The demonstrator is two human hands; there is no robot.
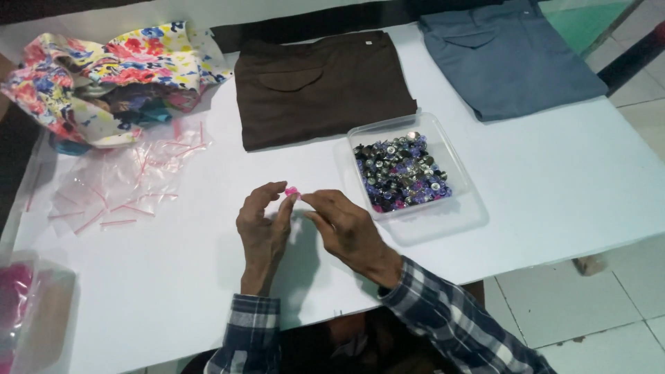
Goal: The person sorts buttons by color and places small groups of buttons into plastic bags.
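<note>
Nearest the counter's (pixel 173 291) front edge, two forearms in blue-and-white plaid sleeves (pixel 443 325) come up over the white surface. The left hand (pixel 262 232) and the right hand (pixel 350 228) meet a little in from that edge, around its middle. Both are closed in a pinch on one small pink piece (pixel 291 191), held between the fingertips of the two hands and lifted clear of the surface; its exact shape is too small to tell.

At the front left corner, a clear bag (pixel 31 312) with something pink inside lies partly out of view.

Just beyond the right hand, toward the right side, stands a clear plastic tray (pixel 443 215) holding a heap of small buttons or studs (pixel 400 173), silver, purple and dark mixed. The tray is near the hands but not touching them.

Toward the left edge, farther in, a loose scatter of small clear zip bags (pixel 118 183) with red seal strips lies flat.

Along the far edge lie three cloth items. At the far left corner is a crumpled floral fabric (pixel 104 76) in red, yellow, blue and white. In the middle is a folded brown garment (pixel 318 86) with a pocket flap, just beyond the tray. At the far right is a folded blue-grey garment (pixel 506 59), apart from the brown one.
</note>
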